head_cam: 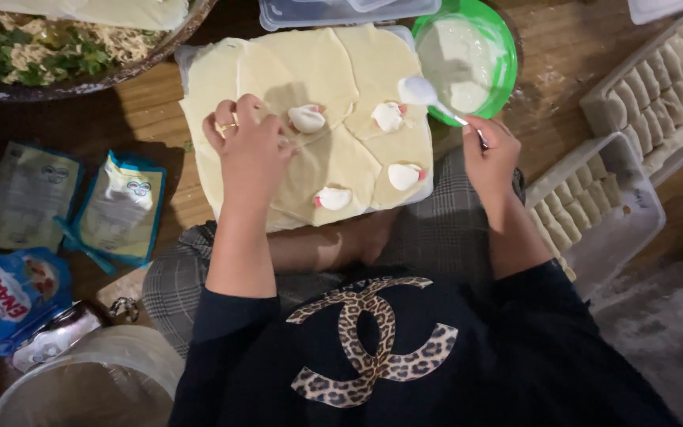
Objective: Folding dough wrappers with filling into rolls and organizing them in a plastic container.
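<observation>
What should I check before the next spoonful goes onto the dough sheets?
1. Spoon loaded with white paste: ok.
2. Right hand grips the spoon handle: ok.
3. Left hand rests on the dough sheets, steadying them: ok.
4. Four filling pieces lie spaced apart: ok.
5. Green bowl beside the sheets, paste left in it: ok.
6. Whether the stacked sheets stick together: cannot tell.

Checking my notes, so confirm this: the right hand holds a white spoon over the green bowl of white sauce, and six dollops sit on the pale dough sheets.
Not quite: the head view shows four dollops on the dough sheets, not six. The rest holds: the right hand holds the white spoon by the green bowl of white sauce.
</observation>
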